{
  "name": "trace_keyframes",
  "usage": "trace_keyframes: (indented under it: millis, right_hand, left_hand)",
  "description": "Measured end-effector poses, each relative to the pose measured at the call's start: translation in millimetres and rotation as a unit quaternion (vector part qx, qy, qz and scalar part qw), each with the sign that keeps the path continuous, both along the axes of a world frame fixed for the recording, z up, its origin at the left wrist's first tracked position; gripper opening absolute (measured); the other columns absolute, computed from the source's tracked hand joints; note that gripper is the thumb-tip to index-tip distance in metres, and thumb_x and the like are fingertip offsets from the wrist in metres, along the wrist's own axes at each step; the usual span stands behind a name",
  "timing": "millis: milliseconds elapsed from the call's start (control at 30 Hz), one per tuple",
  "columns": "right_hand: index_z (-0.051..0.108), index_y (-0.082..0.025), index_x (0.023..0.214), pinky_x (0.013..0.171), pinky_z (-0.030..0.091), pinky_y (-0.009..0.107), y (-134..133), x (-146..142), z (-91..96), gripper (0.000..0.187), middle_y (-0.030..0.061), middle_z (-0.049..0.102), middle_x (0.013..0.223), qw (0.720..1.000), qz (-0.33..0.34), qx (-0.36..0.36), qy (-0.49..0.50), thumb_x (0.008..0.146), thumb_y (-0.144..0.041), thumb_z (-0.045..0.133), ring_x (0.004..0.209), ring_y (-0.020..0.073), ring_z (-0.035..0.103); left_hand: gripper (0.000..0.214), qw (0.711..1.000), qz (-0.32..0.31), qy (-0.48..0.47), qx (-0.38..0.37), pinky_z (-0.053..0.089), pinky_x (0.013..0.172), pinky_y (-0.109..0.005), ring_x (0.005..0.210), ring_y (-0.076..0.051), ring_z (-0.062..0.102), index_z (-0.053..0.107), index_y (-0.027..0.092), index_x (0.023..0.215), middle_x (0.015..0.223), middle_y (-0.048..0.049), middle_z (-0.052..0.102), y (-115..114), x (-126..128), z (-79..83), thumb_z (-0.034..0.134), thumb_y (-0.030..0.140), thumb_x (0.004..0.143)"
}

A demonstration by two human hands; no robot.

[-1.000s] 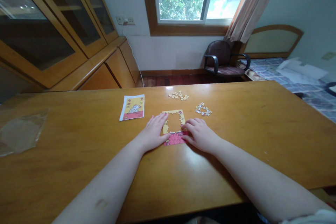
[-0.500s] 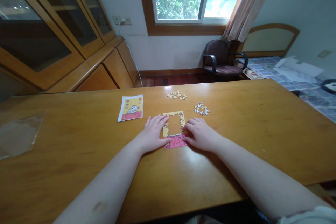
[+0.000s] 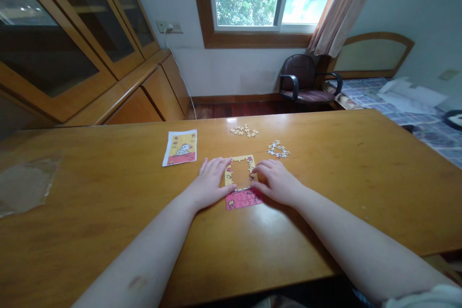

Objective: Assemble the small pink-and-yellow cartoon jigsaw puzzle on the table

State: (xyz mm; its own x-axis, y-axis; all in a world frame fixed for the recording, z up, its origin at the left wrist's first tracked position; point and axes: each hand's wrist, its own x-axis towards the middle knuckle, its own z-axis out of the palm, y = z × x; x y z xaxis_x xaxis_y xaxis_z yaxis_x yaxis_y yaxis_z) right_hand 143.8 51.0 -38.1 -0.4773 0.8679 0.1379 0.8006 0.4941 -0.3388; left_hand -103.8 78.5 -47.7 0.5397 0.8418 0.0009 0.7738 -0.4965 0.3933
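A partly assembled jigsaw puzzle lies flat on the table between my hands. Its yellow frame surrounds a bare gap, and a pink band fills the near side. My left hand lies with fingers spread, its fingertips and thumb touching the puzzle's left side. At the right side, the fingertips and thumb of my right hand rest on the edge, slightly bent and apart. Loose puzzle pieces form one yellowish pile beyond the puzzle and one paler pile beyond my right hand.
A printed reference picture of a white animal lies to the left of the puzzle. Clear plastic wrapping is on the far left of the wooden table. Past the table's far edge stands an office chair.
The puzzle has shifted slightly toward me and turned a little. My right thumb has moved up its edge, and my left thumb sits higher relative to the pink band.
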Motion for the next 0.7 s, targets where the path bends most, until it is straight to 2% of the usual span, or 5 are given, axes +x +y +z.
trace_keyframes:
  millis: [100,233,333,433,700]
  right_hand:
    - [0.053,-0.015,0.128,0.107,0.031,0.044,20,18,-13.0,0.049,0.0156,0.051,0.136,0.99,-0.131,0.042,-0.001,0.09,-0.046,0.051,0.126,0.0286,0.044]
    - [0.028,-0.011,0.147,0.113,0.022,0.05,48,45,-28.0,0.072,0.0193,0.022,0.154,0.965,-0.257,-0.006,-0.053,0.091,-0.053,0.042,0.141,0.0327,0.024]
    - [0.021,-0.01,0.15,0.115,0.017,0.048,57,53,-30.3,0.073,0.0182,0.016,0.156,0.967,-0.234,-0.054,-0.089,0.093,-0.054,0.034,0.144,0.0291,0.017]
    - [0.023,-0.018,0.15,0.115,0.014,0.052,54,48,-26.4,0.068,0.0118,0.017,0.157,0.973,-0.177,-0.083,-0.123,0.093,-0.055,0.03,0.144,0.0276,0.015]
    - [0.022,-0.017,0.151,0.115,0.013,0.054,11,19,-14.7,0.079,0.0122,0.015,0.156,0.975,-0.118,-0.118,-0.144,0.089,-0.065,0.033,0.144,0.0296,0.015]
  left_hand:
    - [0.074,1.0,0.002,-0.014,0.005,0.011,0.116,-0.056,0.137,-0.03,0.031,0.027,0.022,0.146,0.148,-0.0122,0.038,2,-2,-2.6,0.052,0.054,0.084]
    - [0.074,1.0,0.009,-0.008,-0.003,0.01,0.117,-0.054,0.141,-0.029,0.025,0.023,0.021,0.148,0.153,-0.0123,0.03,1,-1,-0.8,0.049,0.053,0.085]
    - [0.075,1.0,0.013,-0.009,-0.009,0.011,0.117,-0.053,0.143,-0.029,0.021,0.02,0.021,0.148,0.155,-0.0123,0.025,1,0,1.4,0.048,0.053,0.086]
    - [0.076,1.0,0.018,-0.01,-0.011,0.012,0.117,-0.053,0.143,-0.029,0.019,0.019,0.022,0.149,0.156,-0.0125,0.022,0,0,1.6,0.047,0.053,0.086]
    - [0.076,1.0,0.014,-0.016,-0.014,0.012,0.117,-0.052,0.144,-0.028,0.017,0.017,0.021,0.149,0.156,-0.0125,0.022,1,-1,-0.4,0.047,0.052,0.087]
